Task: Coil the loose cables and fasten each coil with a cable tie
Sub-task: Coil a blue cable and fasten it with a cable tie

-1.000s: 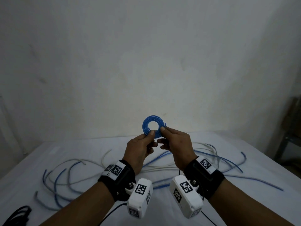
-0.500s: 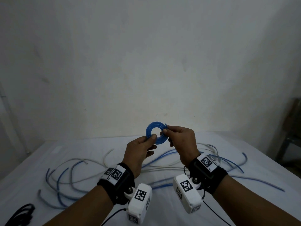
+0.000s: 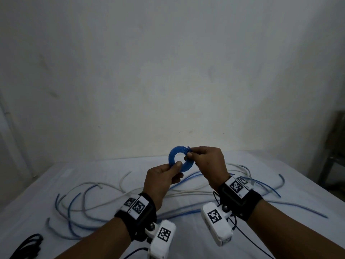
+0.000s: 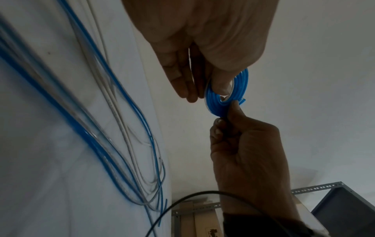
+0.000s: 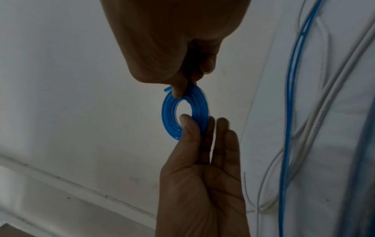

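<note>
blue coil (image 3: 178,158) held up between both hands, clear of the counter (image 3: 280,230) | left hand (image 3: 160,181) thumb and fingers pinch its lower rim | right hand (image 3: 207,161) pinches upper rim beside free cable end (image 5: 166,89) | no tie on it yet; judged: the right hand is nearer that end

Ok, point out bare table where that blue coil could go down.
Bare white table shows at the far left corner, and near right past the long blue cable. The middle, under the blue coil, is crowded with loose cables.
</note>
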